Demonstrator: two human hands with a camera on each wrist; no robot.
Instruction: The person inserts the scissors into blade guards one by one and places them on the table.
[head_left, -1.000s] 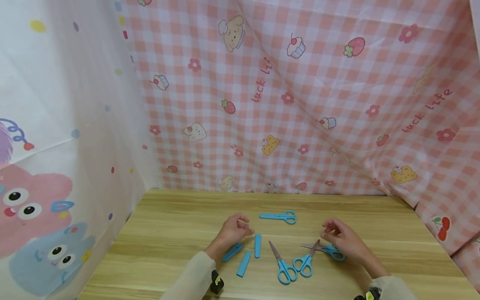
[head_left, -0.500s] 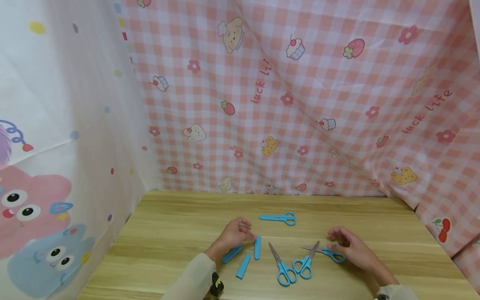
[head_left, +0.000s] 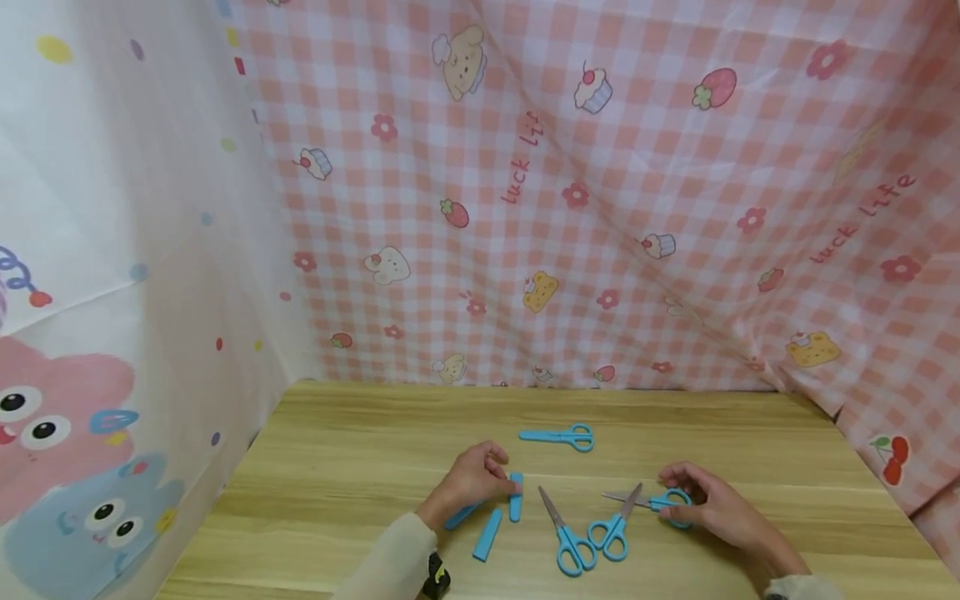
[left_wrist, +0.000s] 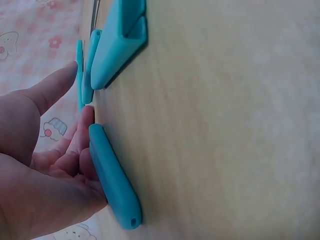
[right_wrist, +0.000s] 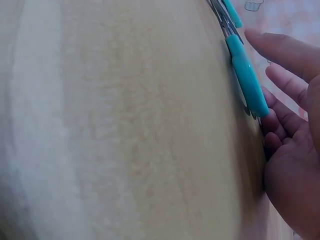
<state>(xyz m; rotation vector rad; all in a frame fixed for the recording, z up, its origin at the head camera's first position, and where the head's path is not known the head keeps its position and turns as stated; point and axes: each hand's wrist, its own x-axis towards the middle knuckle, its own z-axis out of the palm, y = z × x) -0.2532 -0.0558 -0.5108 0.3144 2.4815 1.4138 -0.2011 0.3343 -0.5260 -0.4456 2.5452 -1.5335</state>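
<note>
Nearest, one pair of scissors (head_left: 562, 533) lies on the table (head_left: 337, 467), blades pointing away and leftward; beside its handles, a second pair (head_left: 617, 522) aims away and rightward. A loose blue sheath (head_left: 487, 535) slants the same way. Beyond, the right hand (head_left: 716, 508), fingers loosely parted, is at the handles of a third pair (head_left: 660, 502), blades pointing left. The left hand (head_left: 472, 479), also relaxed, has its thumb over another sheath (head_left: 516, 505) running near to far. Farthest, covered scissors (head_left: 555, 436) lie crosswise, tip left.

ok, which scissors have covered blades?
The rear pair, closest to the checked cloth: a blue sheath covers it up to the handles; the other three pairs show bare metal.
</note>
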